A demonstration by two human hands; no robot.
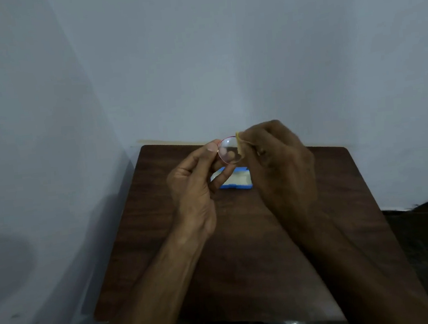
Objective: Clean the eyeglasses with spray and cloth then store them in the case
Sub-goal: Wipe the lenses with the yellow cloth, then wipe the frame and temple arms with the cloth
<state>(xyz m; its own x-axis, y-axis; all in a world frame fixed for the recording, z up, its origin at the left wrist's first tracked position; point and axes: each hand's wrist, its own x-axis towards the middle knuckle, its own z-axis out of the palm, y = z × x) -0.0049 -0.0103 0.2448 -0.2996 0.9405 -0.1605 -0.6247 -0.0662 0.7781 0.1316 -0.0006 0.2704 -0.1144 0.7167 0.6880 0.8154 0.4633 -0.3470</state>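
Dim room, plain bluish-grey wall (197, 59) and a dark wood-grain table (242, 250) pushed up against it. Both forearms reach in from the bottom edge and the hands meet above the far part of the table. The left hand (197, 187) is turned palm-in, thumb and fingertips pinching the left rim of the eyeglasses (227, 152), so one round lens with a thin reddish frame sits just right of that thumb. The right hand (278, 161) is curled with its back to the camera, fingers clamped on a yellowish cloth (240, 146) pressed against the lens's right edge. An open blue case (236, 183) lies on the table right under the hands.
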